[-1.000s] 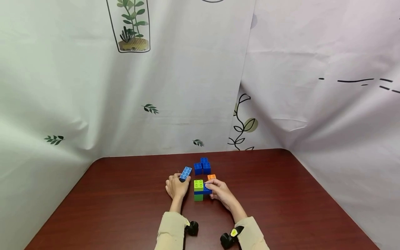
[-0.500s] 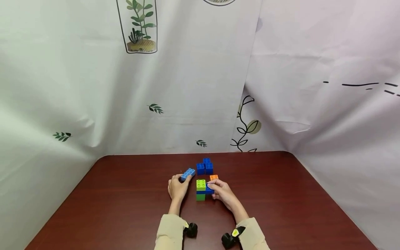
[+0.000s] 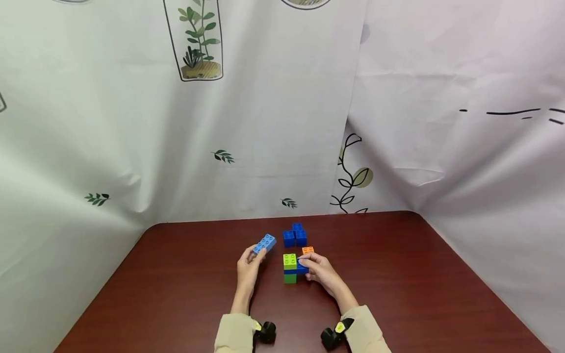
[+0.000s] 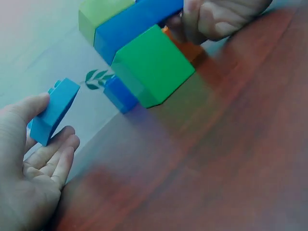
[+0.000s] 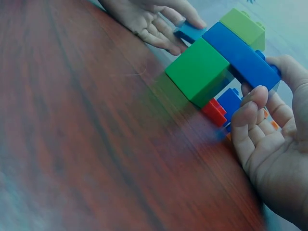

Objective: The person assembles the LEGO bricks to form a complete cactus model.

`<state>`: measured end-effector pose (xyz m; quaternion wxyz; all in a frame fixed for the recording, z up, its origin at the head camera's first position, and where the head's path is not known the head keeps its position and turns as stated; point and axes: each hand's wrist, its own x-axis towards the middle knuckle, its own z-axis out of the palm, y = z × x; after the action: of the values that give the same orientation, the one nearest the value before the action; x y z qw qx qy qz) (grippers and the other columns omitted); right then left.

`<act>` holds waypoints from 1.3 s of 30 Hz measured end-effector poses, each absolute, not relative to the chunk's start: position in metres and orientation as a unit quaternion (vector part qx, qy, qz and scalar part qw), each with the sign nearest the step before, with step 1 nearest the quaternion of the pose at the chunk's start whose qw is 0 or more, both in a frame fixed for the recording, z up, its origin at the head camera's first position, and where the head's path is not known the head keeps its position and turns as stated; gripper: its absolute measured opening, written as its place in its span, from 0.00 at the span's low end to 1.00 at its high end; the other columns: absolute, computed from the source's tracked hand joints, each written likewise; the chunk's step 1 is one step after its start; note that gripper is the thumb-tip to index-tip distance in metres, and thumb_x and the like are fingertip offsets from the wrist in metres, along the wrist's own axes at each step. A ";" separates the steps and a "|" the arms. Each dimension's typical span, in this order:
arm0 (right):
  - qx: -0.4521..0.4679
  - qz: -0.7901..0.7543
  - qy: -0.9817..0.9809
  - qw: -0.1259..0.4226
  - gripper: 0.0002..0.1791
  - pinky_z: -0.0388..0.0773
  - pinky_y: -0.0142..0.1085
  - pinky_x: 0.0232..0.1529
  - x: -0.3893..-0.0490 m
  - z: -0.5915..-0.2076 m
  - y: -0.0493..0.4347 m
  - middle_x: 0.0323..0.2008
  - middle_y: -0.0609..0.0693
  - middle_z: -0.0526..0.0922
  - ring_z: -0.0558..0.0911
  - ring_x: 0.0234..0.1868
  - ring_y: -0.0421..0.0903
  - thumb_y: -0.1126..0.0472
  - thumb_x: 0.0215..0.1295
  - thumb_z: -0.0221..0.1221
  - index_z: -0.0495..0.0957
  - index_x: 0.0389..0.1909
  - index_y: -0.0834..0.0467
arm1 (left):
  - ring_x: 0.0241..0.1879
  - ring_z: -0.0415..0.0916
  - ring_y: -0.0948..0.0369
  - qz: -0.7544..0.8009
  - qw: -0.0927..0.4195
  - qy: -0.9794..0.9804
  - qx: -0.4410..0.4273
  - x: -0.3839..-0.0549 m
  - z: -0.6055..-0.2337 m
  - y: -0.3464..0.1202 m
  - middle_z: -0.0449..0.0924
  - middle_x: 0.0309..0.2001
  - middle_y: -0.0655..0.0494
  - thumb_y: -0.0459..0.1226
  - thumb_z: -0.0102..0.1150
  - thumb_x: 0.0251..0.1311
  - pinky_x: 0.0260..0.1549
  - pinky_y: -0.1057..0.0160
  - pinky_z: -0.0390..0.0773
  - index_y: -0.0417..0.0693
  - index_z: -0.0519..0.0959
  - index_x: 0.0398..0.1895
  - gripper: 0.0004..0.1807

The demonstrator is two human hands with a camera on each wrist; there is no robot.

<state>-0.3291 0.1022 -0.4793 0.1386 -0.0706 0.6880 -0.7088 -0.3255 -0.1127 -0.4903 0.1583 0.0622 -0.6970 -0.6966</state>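
My left hand (image 3: 247, 268) pinches a light blue toy building brick (image 3: 265, 243) between thumb and fingers, tilted and raised over the table left of a small stack. In the left wrist view, the other fingers spread beneath this brick (image 4: 54, 111). The stack has a green brick (image 5: 197, 70) at the bottom, a long dark blue brick (image 5: 240, 57) across it and a lime brick (image 3: 289, 261) on top at the left end. With thumb and fingers, my right hand (image 3: 325, 272) grips the overhanging right end of the long dark blue brick.
Behind the stack stand several dark blue bricks (image 3: 295, 238). An orange brick (image 3: 307, 250) lies just beyond my right fingers, and a red brick (image 5: 214, 111) shows low behind the stack in the right wrist view. A printed cloth (image 3: 265, 122) hangs behind the brown table (image 3: 185, 289).
My left hand has lifted the light blue brick and turned it, its fingers now more in view beneath. The right hand keeps its grip on the stack. The head view has shifted slightly.
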 end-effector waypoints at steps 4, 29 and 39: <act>-0.073 -0.706 0.690 0.142 0.15 0.73 0.27 0.29 -0.329 -0.480 0.104 0.32 0.43 0.78 0.70 0.22 0.35 0.55 0.68 0.59 0.77 0.48 0.61 | 0.36 0.77 0.68 -0.695 0.151 -0.702 0.043 -0.321 -0.492 -0.108 0.82 0.47 0.39 0.40 0.62 0.64 0.36 0.73 0.77 0.36 0.76 0.56 0.22; -0.060 -0.706 0.692 0.142 0.17 0.73 0.27 0.29 -0.324 -0.484 0.105 0.32 0.44 0.77 0.70 0.22 0.36 0.56 0.68 0.58 0.76 0.50 0.63 | 0.33 0.85 0.60 -0.770 0.103 -0.627 -0.057 -0.313 -0.490 -0.098 0.84 0.35 0.50 0.29 0.58 0.63 0.38 0.60 0.85 0.24 0.70 0.47 0.15; -0.079 -0.707 0.690 0.133 0.20 0.72 0.28 0.29 -0.326 -0.479 0.102 0.36 0.45 0.77 0.70 0.23 0.36 0.55 0.68 0.58 0.75 0.55 0.63 | 0.30 0.83 0.62 -0.777 0.124 -0.614 -0.064 -0.315 -0.477 -0.096 0.82 0.30 0.55 0.25 0.55 0.61 0.37 0.62 0.85 0.22 0.68 0.45 0.13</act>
<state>-0.3258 0.1022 -0.4794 0.1326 -0.0787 0.6900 -0.7072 -0.3150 -0.0964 -0.4770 0.1243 -0.0640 -0.6142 -0.7766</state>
